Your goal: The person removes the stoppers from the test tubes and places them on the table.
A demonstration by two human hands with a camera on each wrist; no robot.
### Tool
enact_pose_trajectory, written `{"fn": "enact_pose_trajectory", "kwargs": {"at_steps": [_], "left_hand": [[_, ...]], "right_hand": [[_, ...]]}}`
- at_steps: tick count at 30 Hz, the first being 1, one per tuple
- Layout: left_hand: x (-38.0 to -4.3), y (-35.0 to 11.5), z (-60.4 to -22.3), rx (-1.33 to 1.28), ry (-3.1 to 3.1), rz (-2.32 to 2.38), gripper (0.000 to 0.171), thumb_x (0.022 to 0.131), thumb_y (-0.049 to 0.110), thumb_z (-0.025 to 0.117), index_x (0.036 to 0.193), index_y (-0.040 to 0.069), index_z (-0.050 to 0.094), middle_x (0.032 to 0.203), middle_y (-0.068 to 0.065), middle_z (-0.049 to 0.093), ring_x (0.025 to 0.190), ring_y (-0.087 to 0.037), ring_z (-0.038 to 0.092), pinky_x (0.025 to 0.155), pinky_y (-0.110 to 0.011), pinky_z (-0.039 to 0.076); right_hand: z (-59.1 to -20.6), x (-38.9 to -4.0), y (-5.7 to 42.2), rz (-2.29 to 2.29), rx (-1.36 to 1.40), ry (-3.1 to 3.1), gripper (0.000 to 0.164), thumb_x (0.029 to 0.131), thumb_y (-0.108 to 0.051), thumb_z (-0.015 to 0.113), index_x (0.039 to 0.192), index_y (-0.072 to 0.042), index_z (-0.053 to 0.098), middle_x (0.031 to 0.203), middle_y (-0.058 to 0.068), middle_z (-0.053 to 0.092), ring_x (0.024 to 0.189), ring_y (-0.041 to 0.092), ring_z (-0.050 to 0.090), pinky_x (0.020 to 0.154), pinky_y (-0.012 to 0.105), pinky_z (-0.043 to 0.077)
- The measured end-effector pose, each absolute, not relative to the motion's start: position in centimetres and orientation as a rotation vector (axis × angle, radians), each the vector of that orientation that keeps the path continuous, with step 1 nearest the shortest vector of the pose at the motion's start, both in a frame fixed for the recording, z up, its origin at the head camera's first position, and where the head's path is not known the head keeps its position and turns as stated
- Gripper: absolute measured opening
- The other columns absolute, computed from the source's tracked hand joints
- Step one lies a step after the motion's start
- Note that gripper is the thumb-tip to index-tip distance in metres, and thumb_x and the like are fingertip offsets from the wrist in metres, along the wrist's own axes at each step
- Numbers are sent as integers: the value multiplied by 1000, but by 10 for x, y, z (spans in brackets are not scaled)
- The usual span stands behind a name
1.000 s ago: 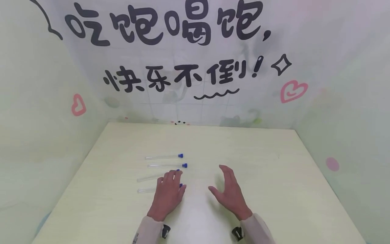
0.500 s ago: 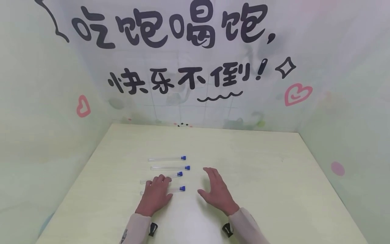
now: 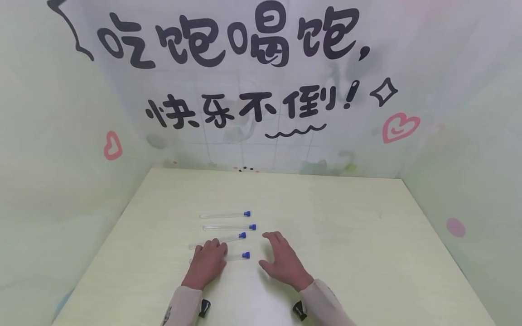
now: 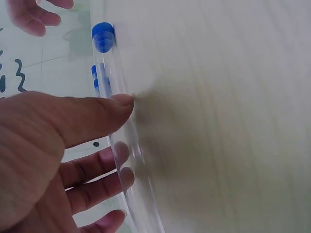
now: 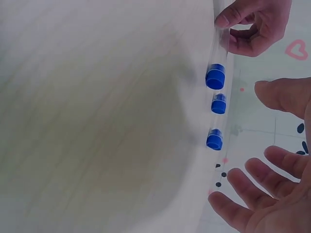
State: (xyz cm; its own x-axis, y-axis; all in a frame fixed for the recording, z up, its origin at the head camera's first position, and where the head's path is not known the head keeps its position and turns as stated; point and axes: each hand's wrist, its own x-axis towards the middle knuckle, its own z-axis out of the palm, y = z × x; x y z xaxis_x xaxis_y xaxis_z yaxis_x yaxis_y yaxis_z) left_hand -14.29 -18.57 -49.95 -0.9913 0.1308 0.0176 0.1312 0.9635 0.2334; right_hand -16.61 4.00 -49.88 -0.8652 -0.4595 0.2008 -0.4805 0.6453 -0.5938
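Note:
Several clear test tubes with blue caps lie roughly side by side on the table [image 3: 346,253], caps to the right. My left hand [image 3: 207,266] is at the nearest test tube [image 3: 235,257], its thumb [image 4: 114,109] on one side and fingers on the other. Through the clear wall two fingertips show in the left wrist view. The hand hides part of this tube and the left part of the second test tube [image 3: 232,238]. My right hand [image 3: 285,264] is held to the right of the caps, fingers apart and loosely bent, holding nothing.
Farther back lie another test tube [image 3: 228,227] and the farthest test tube [image 3: 224,215]. A printed cloth wall [image 3: 261,149] with black lettering stands behind the table, with pale side walls [image 3: 461,181] at left and right.
My left hand has moved left along the nearest tube, uncovering the caps, and its thumb has drawn closer to the fingers. My right hand has moved left toward the caps. The view has shifted slightly.

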Motion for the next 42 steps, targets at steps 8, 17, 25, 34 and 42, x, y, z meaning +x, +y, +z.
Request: {"fn": "enact_pose_trajectory", "kwargs": {"at_steps": [8, 17, 25, 34, 42], "left_hand": [[-136, -182, -500, -283, -3055, -280, 16, 77, 14, 75, 86, 15, 62, 77, 2, 55, 70, -16, 50, 76, -42, 40], [-125, -173, -486, -325, -3024, -284, 15, 80, 13, 71, 90, 15, 60, 79, 1, 55, 69, -16, 52, 67, -36, 39], [-117, -163, -478, -367, -3031, -290, 14, 82, 14, 69, 90, 16, 58, 79, 3, 50, 68, -14, 47, 61, -31, 37], [-113, -158, -476, -424, -3009, -237, 15, 82, 15, 70, 91, 14, 59, 79, 1, 49, 66, -13, 46, 54, -28, 37], [-107, -153, -474, -475, -2967, -227, 17, 80, 14, 71, 90, 12, 58, 78, 2, 47, 65, -11, 44, 51, -24, 34]], "right_hand": [[-496, -163, 36, 1012, 852, -2872, 52, 79, -17, 71, 124, -4, 50, 120, 9, 55, 107, 23, 57, 91, 37, 49], [-495, -161, 33, 1051, 853, -2916, 42, 79, -17, 72, 115, -8, 52, 113, 6, 56, 97, 19, 59, 82, 31, 51], [-493, -156, 33, 1029, 917, -2861, 35, 80, -15, 74, 109, -10, 57, 104, 1, 58, 89, 13, 58, 77, 25, 50], [-489, -155, 32, 1022, 942, -2860, 21, 81, -14, 74, 97, -13, 60, 92, -6, 59, 83, 9, 59, 74, 21, 49], [-481, -152, 35, 971, 941, -2900, 15, 79, -9, 74, 89, -12, 63, 82, -6, 59, 73, 2, 53, 67, 18, 47]]}}
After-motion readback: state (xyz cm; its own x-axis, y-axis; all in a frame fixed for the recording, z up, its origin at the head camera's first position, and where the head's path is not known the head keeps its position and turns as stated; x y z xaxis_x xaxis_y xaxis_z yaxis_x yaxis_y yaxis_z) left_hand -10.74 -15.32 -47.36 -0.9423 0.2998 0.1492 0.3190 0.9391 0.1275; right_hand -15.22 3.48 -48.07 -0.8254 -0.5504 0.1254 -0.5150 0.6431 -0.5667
